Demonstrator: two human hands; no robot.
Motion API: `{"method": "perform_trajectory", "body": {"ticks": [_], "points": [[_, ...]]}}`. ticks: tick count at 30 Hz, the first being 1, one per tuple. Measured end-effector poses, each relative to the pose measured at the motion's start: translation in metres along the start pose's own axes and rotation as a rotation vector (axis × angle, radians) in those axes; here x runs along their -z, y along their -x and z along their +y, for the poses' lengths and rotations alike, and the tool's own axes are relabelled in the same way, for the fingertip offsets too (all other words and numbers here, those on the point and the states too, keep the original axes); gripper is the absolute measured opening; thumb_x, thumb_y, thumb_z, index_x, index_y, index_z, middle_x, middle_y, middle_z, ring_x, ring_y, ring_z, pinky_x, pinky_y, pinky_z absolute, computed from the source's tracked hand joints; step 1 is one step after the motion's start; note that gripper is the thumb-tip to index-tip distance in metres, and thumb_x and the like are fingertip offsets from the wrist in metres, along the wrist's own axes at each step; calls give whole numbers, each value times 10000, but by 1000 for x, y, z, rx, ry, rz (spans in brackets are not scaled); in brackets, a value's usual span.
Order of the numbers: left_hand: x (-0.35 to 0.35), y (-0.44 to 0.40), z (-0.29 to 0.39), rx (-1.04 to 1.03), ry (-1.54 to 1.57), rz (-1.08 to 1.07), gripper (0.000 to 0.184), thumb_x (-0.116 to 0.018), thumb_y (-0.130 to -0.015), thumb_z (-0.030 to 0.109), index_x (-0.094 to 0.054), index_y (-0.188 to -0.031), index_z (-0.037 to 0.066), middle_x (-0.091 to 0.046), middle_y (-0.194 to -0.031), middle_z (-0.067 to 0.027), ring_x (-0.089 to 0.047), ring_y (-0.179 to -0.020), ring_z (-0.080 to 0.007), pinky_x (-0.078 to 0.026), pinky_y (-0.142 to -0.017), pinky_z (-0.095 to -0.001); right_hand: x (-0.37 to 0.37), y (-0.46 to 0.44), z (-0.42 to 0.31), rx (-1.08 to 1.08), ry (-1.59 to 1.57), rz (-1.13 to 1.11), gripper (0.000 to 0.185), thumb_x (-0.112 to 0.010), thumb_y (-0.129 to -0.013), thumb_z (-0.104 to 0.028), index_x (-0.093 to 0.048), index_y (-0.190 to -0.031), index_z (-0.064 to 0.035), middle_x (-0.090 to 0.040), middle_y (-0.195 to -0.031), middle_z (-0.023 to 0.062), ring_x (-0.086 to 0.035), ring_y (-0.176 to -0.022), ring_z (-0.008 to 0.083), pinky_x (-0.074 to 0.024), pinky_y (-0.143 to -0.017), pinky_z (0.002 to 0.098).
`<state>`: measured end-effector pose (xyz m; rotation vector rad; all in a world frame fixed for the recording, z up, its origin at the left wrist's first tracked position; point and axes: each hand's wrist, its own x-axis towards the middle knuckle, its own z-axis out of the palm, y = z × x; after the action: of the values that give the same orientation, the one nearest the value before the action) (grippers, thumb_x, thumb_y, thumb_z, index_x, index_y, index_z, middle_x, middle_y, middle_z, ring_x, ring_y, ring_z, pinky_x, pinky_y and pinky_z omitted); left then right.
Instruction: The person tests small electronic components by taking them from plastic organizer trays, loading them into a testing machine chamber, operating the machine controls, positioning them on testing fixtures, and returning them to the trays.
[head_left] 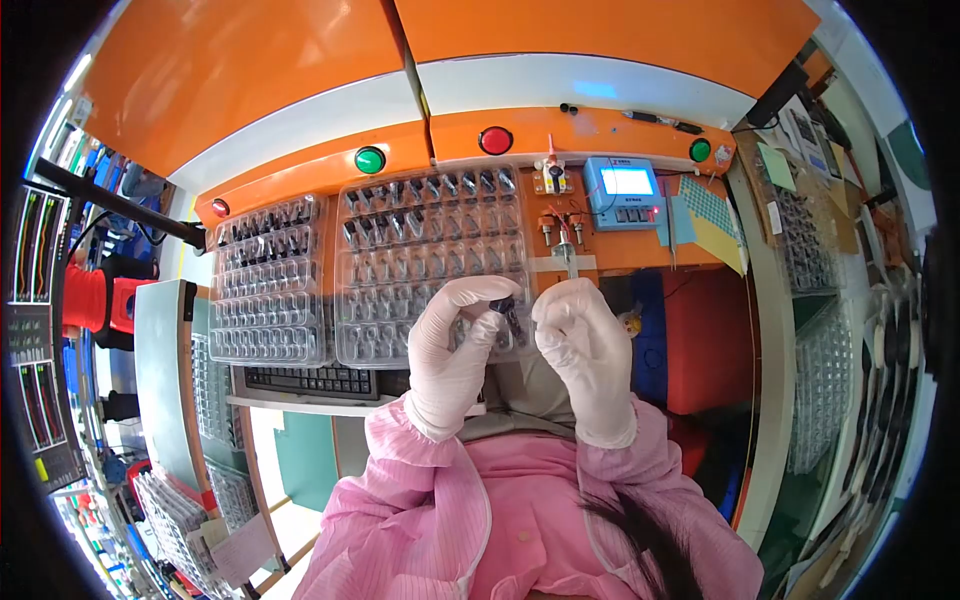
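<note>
At the far left, an upright pale panel (163,370) stands beside the work area. A red button (220,207) is set in the orange housing above the smaller clear tray (268,361), which has dark pieces in its upper rows. Below that tray, a black keyboard (312,380) shows in part. A green button (370,160) sits above the larger clear tray (385,362); dark pieces occupy its upper rows, while the contents of its lower compartments are too small to tell.

The gloved left hand (455,345) is in front of the larger tray's lower right corner. Its thumb and forefinger grip a small dark piece (503,305), which is clear of the tray's upper rows and near the right hand (585,345). The right hand, also gloved, has its fingers curled in toward the thumb; whether it grips anything cannot be told.

Beyond the hands, a lever fixture (553,178) stands on the orange counter (625,255). Just right of it is a blue device (622,195) with a lit screen. A pen (655,121) lies above the device. Farther right is another green button (699,150).
</note>
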<state>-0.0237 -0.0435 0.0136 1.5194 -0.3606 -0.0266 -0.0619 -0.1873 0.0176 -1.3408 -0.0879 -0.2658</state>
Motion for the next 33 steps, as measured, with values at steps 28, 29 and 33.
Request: {"method": "perform_trajectory", "body": {"ticks": [28, 29, 33], "points": [[-10, 4, -6, 64, 154, 76, 208, -532, -879, -84, -612, -1034, 29, -610, -1013, -19, -533, -844, -78, -436, -762, -220, 12, -13, 14, -22, 182, -221, 116, -668, -818, -26, -566, -873, -33, -533, -830, 11, -501, -771, 81, -397, -719, 222], [-9, 0, -6, 57, 158, 61, 208, -532, -879, -84, -612, -1034, 29, -610, -1013, -19, -533, -844, -78, -436, -762, -220, 15, -16, 12, -12, 188, -208, 116, -668, -818, -26, -566, -873, -33, -533, -830, 11, -501, -771, 81, -397, -719, 222], [11, -18, -1, 105, 191, 216, 180, -543, -891, -30, -605, -1052, 25, -590, -1023, -15, -528, -862, -76, -438, -746, -223, 36, -47, 12, 180, 516, -11, 134, -709, -774, -22, -622, -874, -39, -566, -779, 25, -546, -699, 115, -434, -653, 244]]}}
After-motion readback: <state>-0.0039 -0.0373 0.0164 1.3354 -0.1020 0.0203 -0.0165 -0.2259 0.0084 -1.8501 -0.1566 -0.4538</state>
